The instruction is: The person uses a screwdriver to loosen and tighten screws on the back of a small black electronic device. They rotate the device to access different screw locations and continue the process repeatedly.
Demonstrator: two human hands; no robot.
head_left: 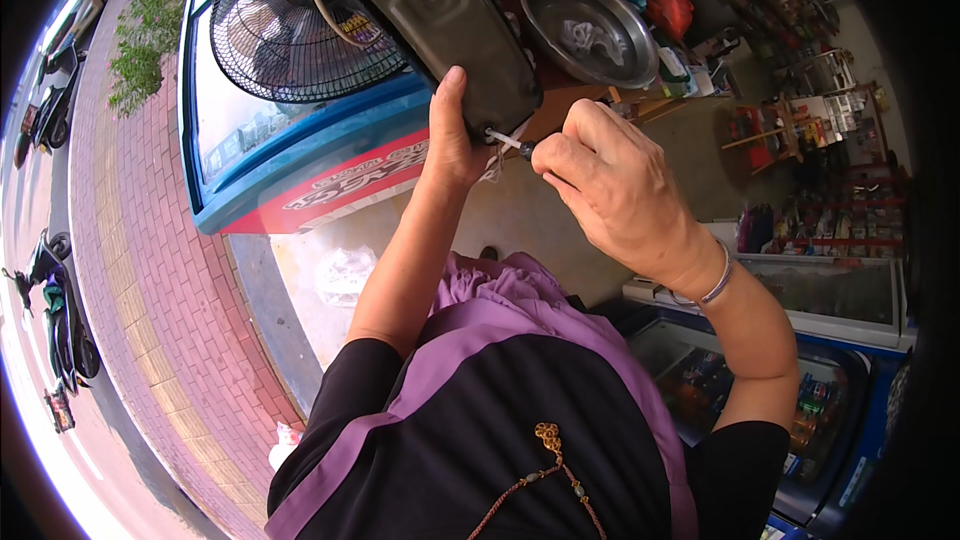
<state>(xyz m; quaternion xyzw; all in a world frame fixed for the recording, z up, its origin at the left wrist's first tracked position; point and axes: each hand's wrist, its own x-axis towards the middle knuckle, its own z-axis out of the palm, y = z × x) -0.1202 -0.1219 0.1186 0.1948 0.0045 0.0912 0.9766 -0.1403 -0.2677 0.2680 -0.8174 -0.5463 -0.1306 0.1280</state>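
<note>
A dark grey, rounded rectangular fan base (450, 25) is tilted up in front of me, its underside showing. My left hand (455, 135) is closed around its near end, thumb lying on the flat face. My right hand (610, 180) grips a screwdriver (507, 140) by its dark handle, mostly hidden in the fingers. The pale shaft reaches a hole at the base's near corner; I cannot make out a screw there. Beyond the base, the black wire fan grille (285, 40) rests on a blue-rimmed freezer, and a grey cord (322, 2) loops beside it.
The chest freezer (215, 195) has a red front. To the right a metal basin (570, 65) with crumpled clear plastic sits on a wooden table, near a red bag (665, 8). Display coolers (800, 290) stand at my right; brick pavement (190, 290) and parked scooters (65, 325) are at left.
</note>
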